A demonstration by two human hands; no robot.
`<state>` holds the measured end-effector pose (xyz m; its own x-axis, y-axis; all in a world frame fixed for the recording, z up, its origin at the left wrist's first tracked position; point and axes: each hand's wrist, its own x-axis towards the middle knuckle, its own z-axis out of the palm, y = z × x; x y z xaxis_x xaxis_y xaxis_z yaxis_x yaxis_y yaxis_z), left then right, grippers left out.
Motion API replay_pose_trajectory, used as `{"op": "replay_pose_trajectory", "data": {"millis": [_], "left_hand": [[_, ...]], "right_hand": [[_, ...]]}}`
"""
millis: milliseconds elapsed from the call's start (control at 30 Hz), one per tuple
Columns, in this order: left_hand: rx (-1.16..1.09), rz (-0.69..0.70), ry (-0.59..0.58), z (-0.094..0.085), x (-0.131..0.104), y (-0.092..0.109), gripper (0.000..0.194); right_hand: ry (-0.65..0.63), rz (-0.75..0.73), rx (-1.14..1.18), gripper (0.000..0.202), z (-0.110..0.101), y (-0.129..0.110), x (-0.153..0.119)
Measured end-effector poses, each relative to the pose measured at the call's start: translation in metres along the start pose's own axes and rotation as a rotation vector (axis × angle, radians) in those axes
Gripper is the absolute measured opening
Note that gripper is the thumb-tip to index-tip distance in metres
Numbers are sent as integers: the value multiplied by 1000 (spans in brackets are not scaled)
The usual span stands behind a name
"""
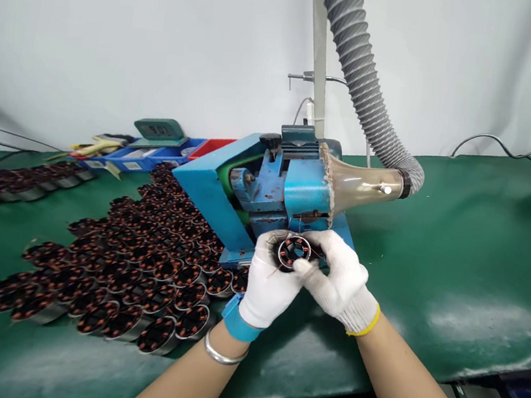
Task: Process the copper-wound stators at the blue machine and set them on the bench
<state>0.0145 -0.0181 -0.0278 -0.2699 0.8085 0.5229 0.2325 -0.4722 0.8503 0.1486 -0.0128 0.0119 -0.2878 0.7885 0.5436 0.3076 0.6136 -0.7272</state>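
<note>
A motor stator [294, 253], a metal ring with copper windings and a black inside, faces me just below the front opening of a blue bench machine [306, 191]. My left hand [269, 285], in a white glove with a blue wrist strap, is closed round its left and lower side. From the right, my right hand [338, 275], in a white knitted glove with a yellow cuff, pinches the stator with the thumb at its lower right edge. Thin wires stick out of the stator, one rising toward the machine opening. The right fingertips are partly hidden behind it.
Many similar stators [138, 260] stand packed on the green bench [436, 249] left of the machine. A grey ribbed hose [364, 61] joins the machine's clear funnel [360, 189]. Behind are a blue bin [137, 158], a red bin [213, 149] and a digital display [159, 129].
</note>
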Motion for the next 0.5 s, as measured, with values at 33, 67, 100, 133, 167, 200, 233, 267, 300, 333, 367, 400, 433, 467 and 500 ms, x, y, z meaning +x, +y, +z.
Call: {"op": "replay_pose_trajectory", "data": {"millis": [33,67,100,133,167,200,233,267,300,333,367,400,433,467,500], "left_hand": [[-3,8,-13,1,1,0,47],[-5,14,-27,1,1,0,46],[-1,13,-40,2,1,1,45],[11,6,-54,3,1,2,45],[31,-8,-61,4,1,3,46],[53,-25,-59,5,0,5,46],[74,-46,-46,5,-1,7,47],[90,-69,-26,6,-1,8,48],[91,-94,-1,7,-2,8,51],[70,-119,13,7,-3,8,55],[30,-140,11,8,-4,7,59],[-17,-157,-6,8,-4,5,62],[-62,-168,-24,8,-4,2,63],[-102,-176,-39,8,-4,0,62],[-131,-181,-46,8,-4,-1,60]], "right_hand": [[8,-28,-52,21,-2,2,0],[16,-28,-109,19,-4,4,1],[20,2,-147,22,-6,7,2],[28,58,-138,27,-7,10,3],[43,132,-67,31,-8,13,5],[81,219,54,34,-9,16,7],[146,304,196,36,-11,19,10],[226,375,326,38,-12,22,12],[294,430,415,39,-13,23,14],[323,468,448,40,-14,23,15],[298,492,432,38,-14,22,16],[231,500,384,34,-13,19,16],[144,490,315,30,-11,15,15],[58,460,242,33,-9,11,14],[-5,415,177,45,-5,7,13]]}}
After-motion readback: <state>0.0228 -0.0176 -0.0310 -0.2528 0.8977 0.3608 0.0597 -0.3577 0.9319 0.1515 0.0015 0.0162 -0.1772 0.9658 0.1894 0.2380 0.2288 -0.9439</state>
